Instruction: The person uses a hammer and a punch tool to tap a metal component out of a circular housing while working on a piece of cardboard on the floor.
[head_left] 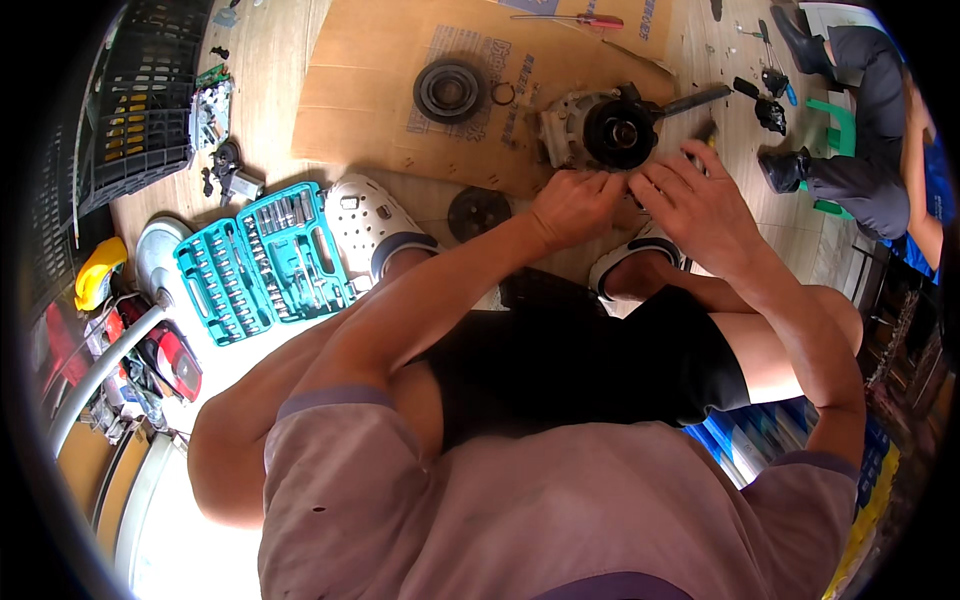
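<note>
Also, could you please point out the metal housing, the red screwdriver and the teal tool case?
Metal housing (570,130), head view: silver left side.
Red screwdriver (600,21), head view: red handle.
Teal tool case (254,270), head view: seam between its halves.

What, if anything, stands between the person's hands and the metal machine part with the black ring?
Nothing visible: the left hand and right hand are close beside the machine part, though contact is unclear. The dark bar juts rightward, clear of that path.
</note>
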